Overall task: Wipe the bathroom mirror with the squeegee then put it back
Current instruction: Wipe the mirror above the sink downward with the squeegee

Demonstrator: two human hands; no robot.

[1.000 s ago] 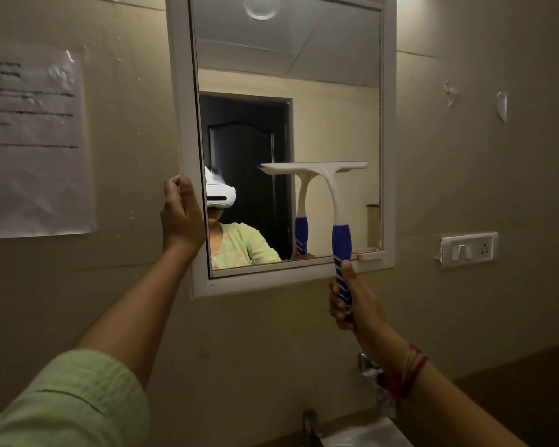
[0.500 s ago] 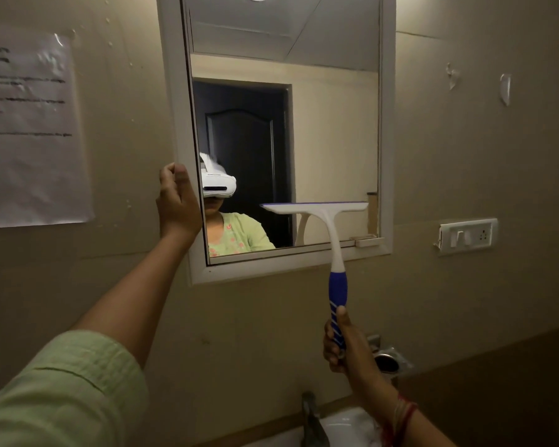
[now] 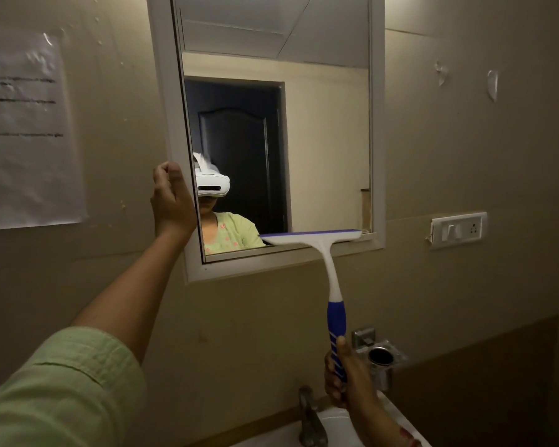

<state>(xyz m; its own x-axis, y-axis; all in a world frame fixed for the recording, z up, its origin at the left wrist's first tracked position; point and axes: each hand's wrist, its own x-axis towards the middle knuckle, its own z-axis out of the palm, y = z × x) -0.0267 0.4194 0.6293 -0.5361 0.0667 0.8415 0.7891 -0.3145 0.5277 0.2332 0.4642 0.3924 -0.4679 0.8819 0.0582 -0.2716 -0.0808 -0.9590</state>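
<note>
Above the squeegee blade, the glass of the mirror lies open to us, bare right up to the top. Downward there is little room: the blade sits just over the bottom rim, its right end close against the right rim. Our left hand grips the left rim, and that arm bars the lower left. Beneath, bare wall gives passage, though a metal holder juts just right of our right hand, with the tap close at its left.
</note>
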